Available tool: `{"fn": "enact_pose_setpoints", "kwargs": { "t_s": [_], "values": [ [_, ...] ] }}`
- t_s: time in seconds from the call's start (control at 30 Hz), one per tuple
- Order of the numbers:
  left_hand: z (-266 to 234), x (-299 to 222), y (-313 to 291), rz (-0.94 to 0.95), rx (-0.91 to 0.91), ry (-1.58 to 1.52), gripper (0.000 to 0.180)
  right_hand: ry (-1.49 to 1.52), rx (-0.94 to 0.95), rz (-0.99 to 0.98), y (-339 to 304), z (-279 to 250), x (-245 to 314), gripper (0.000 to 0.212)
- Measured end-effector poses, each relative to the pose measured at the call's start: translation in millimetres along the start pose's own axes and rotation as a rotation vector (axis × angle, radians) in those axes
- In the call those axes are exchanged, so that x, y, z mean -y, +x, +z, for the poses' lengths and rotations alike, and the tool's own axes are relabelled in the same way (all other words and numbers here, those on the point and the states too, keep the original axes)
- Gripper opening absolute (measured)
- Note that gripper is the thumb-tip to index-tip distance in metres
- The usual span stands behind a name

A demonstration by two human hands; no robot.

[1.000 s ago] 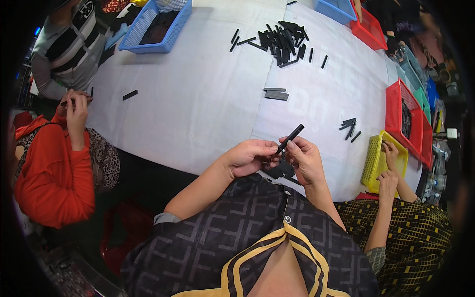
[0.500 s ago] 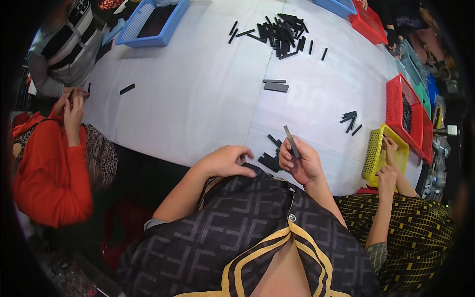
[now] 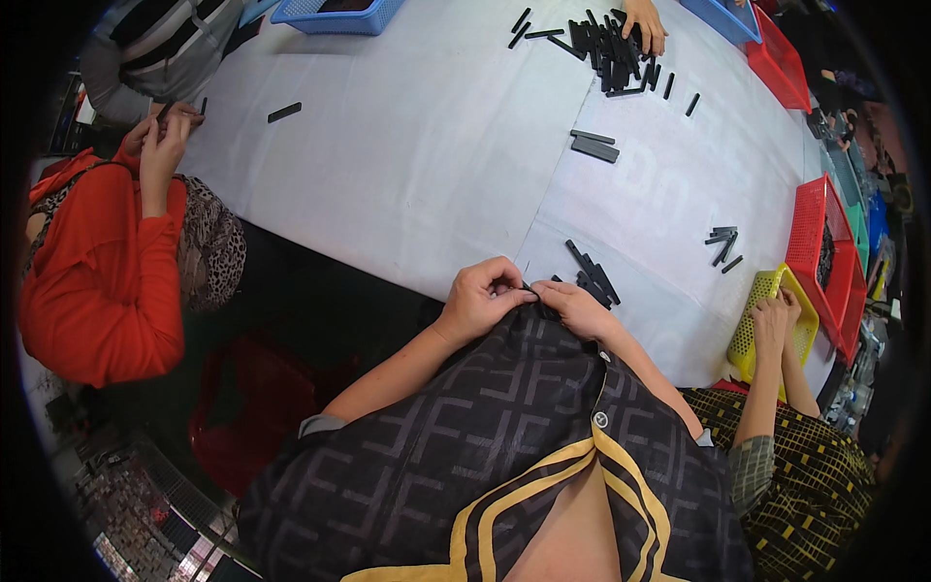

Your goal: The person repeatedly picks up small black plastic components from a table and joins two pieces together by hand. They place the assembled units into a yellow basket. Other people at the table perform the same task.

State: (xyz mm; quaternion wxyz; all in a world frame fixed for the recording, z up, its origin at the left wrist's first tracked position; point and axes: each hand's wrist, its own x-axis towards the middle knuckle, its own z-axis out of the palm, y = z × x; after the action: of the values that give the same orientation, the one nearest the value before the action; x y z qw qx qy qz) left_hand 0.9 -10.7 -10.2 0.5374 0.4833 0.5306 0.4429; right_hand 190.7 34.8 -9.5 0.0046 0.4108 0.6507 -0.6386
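Note:
My left hand (image 3: pixel 483 296) and my right hand (image 3: pixel 574 308) meet in front of my chest at the table's near edge. Their fingertips are pinched together around a black strip (image 3: pixel 530 288), most of which the fingers cover. Just beyond my right hand, several black flat strips (image 3: pixel 593 275) lie loosely heaped on the white table. Farther off, two more black strips (image 3: pixel 593 148) rest side by side.
At the far side a co-worker's hand (image 3: pixel 644 27) reaches into a pile of black strips (image 3: pixel 609 56). A yellow basket (image 3: pixel 743 335) and red baskets (image 3: pixel 807 228) line the right side. A blue basket (image 3: pixel 339 21) stands far left. People sit close on both sides.
My hands have come together; the strip that my right hand held up is now low between both hands' fingertips. A co-worker's hand has appeared at the far pile. The view has shifted.

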Motion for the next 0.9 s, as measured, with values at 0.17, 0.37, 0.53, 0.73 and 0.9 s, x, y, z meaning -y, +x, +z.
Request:
{"fn": "enact_pose_setpoints", "kwargs": {
  "t_s": [0.17,0.37,0.53,0.73,0.9],
  "values": [
    [6,-1,-8,0.037,-0.011,0.048,0.021,0.37,0.036,0.189,1,3,20,0.037],
    [4,-7,-1,-0.007,-0.133,0.143,0.023,0.404,-0.076,0.216,-2,6,13,0.036],
    [3,-13,-1,0.025,-0.084,0.178,0.024,0.34,-0.091,0.134,-8,9,20,0.036],
    [11,-7,-6,0.119,-0.054,0.19,0.023,0.457,-0.057,0.281,-7,12,1,0.034],
    [3,0,-6,-0.114,-0.192,0.114,0.025,0.673,0.002,0.061,-13,4,13,0.032]
  ]
}}
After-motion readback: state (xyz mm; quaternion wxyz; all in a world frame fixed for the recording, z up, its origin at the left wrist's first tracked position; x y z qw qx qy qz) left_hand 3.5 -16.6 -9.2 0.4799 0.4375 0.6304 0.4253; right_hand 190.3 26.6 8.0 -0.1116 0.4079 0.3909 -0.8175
